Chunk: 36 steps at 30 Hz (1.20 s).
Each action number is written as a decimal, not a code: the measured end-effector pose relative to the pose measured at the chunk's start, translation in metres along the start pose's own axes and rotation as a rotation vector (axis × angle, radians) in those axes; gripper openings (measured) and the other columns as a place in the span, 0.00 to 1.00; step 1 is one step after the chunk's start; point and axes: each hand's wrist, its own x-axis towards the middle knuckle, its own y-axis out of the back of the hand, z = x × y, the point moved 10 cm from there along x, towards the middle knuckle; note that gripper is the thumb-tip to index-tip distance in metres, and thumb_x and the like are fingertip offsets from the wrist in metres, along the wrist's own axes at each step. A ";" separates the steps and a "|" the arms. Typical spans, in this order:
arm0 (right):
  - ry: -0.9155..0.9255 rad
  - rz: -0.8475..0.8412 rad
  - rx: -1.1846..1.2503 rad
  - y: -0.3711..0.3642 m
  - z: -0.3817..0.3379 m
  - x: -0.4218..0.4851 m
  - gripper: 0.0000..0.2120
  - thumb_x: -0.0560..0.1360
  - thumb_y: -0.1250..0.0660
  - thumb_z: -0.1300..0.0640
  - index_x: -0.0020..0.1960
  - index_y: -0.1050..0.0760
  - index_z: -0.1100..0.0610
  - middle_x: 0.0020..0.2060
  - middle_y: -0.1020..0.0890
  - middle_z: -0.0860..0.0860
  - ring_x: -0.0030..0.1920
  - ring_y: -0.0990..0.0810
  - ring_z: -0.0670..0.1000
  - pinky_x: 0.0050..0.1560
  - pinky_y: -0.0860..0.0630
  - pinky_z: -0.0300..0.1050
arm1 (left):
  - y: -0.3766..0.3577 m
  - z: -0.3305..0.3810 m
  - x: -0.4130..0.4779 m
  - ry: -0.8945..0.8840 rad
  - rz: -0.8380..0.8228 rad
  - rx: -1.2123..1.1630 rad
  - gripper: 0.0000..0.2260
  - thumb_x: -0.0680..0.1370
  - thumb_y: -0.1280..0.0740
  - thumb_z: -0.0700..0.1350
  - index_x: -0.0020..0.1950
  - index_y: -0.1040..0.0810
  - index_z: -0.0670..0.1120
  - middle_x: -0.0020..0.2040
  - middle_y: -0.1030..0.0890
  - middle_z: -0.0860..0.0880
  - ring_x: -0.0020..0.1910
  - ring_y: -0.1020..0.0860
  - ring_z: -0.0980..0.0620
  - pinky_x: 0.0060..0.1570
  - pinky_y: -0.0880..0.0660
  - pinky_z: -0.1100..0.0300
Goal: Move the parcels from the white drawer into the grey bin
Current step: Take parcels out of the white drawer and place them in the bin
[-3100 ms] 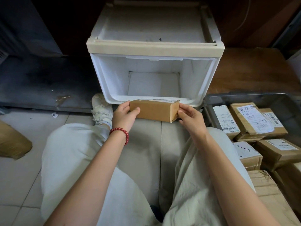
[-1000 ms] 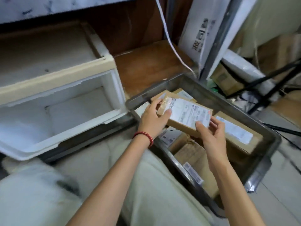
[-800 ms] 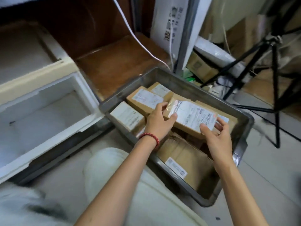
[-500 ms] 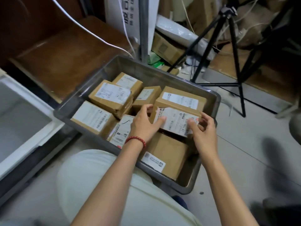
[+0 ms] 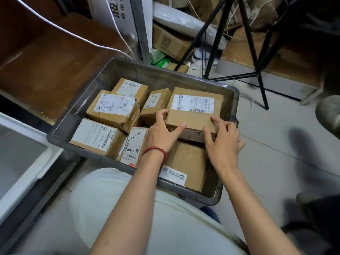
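– Parcel [image 5: 189,120] first: who has it, and where is it?
– The left hand [image 5: 163,131] curls round its left corner and the right hand [image 5: 222,142] pinches its near right edge. It lies on other boxes [image 5: 112,109] at the right side of the grey bin [image 5: 114,72].
– How will it handle?
– Probably light. It looks like stiff cardboard, perhaps slick where it is taped. A grip on opposite ends suits it, though the corners could dent.
– And farther off?
– A black tripod [image 5: 255,57] stands beyond the bin.
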 end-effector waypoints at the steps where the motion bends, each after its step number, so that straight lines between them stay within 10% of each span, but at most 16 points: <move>1: -0.003 0.004 -0.076 0.001 0.004 0.001 0.19 0.78 0.38 0.46 0.69 0.31 0.46 0.61 0.29 0.50 0.63 0.34 0.50 0.60 0.42 0.49 | -0.003 0.001 0.001 -0.004 -0.017 0.024 0.28 0.70 0.32 0.64 0.65 0.39 0.59 0.59 0.23 0.48 0.56 0.24 0.47 0.56 0.26 0.50; 13: 0.150 -0.165 -0.359 -0.031 0.002 -0.008 0.20 0.79 0.42 0.44 0.70 0.32 0.43 0.66 0.29 0.43 0.69 0.38 0.47 0.74 0.57 0.58 | -0.033 0.008 0.002 -0.162 -0.069 0.677 0.21 0.78 0.42 0.58 0.71 0.33 0.55 0.72 0.33 0.52 0.72 0.39 0.48 0.69 0.45 0.42; 30: 0.291 -0.166 -0.398 -0.029 -0.016 -0.016 0.25 0.77 0.45 0.38 0.72 0.35 0.43 0.74 0.36 0.45 0.77 0.48 0.50 0.71 0.71 0.65 | 0.049 -0.005 -0.047 -0.062 0.191 0.652 0.28 0.76 0.37 0.61 0.73 0.38 0.54 0.71 0.31 0.52 0.72 0.38 0.49 0.68 0.42 0.45; 36: 0.508 -0.221 -0.260 -0.016 -0.084 -0.016 0.28 0.77 0.39 0.40 0.74 0.38 0.46 0.76 0.40 0.48 0.77 0.50 0.52 0.75 0.61 0.63 | 0.140 0.019 -0.083 -0.084 0.415 0.825 0.30 0.76 0.40 0.63 0.74 0.39 0.53 0.70 0.30 0.49 0.70 0.36 0.48 0.68 0.42 0.41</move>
